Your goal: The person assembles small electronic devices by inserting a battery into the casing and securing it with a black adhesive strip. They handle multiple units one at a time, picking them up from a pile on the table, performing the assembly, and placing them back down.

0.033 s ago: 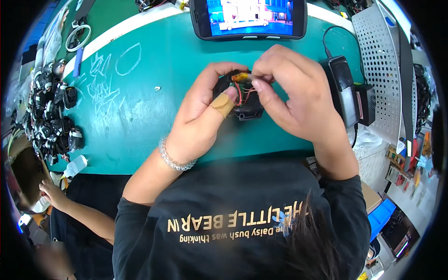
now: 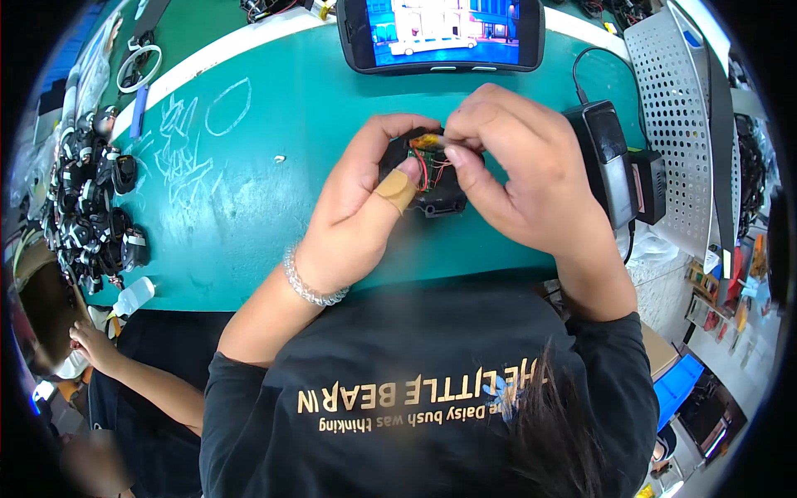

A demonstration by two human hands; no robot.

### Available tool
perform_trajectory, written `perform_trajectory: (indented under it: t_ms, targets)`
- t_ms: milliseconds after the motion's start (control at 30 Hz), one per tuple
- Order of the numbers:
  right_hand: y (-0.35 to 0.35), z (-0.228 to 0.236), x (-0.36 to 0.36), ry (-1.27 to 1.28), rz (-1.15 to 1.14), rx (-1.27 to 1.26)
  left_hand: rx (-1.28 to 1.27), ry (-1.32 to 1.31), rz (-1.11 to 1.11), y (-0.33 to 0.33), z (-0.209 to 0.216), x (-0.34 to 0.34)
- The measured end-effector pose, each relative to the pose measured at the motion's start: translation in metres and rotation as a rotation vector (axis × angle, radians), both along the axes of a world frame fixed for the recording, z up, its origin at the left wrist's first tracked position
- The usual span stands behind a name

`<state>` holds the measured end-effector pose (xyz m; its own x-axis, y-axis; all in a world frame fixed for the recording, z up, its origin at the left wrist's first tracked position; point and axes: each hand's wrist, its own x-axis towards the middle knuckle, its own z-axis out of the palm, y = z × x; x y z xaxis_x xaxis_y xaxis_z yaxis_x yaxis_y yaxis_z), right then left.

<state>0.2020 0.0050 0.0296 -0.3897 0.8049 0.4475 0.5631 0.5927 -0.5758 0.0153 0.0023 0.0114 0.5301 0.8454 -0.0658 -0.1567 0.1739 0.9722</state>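
Note:
My left hand (image 2: 353, 203) is closed round a black plastic housing (image 2: 440, 204), its thumb pressing on the inside. A tan bandage wraps that thumb. Inside the open housing lie a green circuit board (image 2: 434, 173) and thin red wires (image 2: 425, 177). My right hand (image 2: 523, 166) pinches the end of a small part wrapped in yellow-orange tape (image 2: 427, 142), over the housing's far side. The fingertips partly cover this part, so its exact kind does not show.
A phone-like screen (image 2: 448, 65) stands at the back. Black devices (image 2: 95, 199) pile up at the left, near a small clear bottle (image 2: 135, 295). A black charger-like box (image 2: 610, 162) and a perforated metal tray (image 2: 672, 100) stand right. Another person's hand (image 2: 95, 347) is at lower left.
The taped part and my right fingertips have shifted slightly left and down over the housing. My left hand keeps its hold almost unmoved.

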Motion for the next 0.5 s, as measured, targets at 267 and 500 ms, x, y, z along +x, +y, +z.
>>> perform_trajectory:
  t_ms: [267,500]
  targets:
    - [-0.0027,0.0061,-0.0001,-0.055,0.036,0.018,0.008,-0.052,-0.002,-0.0051,0.0009,0.0011]
    - [-0.0013,0.0063,0.0000,-0.048,0.067,0.028,-0.014,-0.116,0.024,-0.0060,0.0033,0.0006]
